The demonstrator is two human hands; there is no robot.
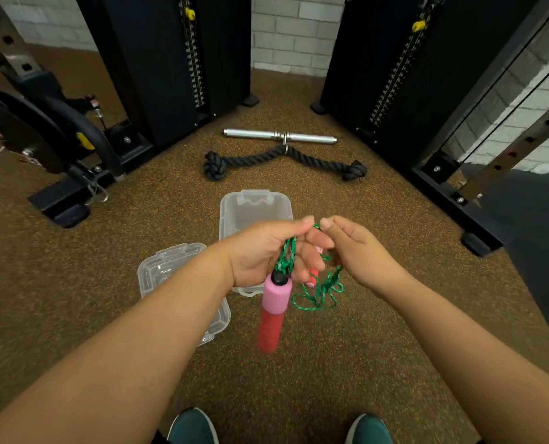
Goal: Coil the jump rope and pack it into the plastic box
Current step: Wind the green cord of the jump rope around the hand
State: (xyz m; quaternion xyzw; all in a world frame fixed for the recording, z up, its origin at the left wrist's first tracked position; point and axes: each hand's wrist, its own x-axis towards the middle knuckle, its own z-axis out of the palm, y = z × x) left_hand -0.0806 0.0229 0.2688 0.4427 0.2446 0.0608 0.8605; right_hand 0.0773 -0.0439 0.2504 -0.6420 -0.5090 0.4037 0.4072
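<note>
My left hand (266,251) grips a bunch of green jump rope cord (321,293), whose loops dangle below and between both hands. One pink-and-red foam handle (274,312) hangs straight down from that hand. A second pink-red handle (313,277) peeks out behind my left fingers. My right hand (359,248) pinches the cord beside the left thumb. The clear plastic box (255,206) stands open on the floor just beyond my hands, partly hidden by them.
The box's clear lid (170,267) lies on the brown speckled floor at the left, under my forearm. Farther off lie a black tricep rope (282,160) and a chrome bar (279,136). Black weight-stack towers stand on both sides; my shoes show at the bottom.
</note>
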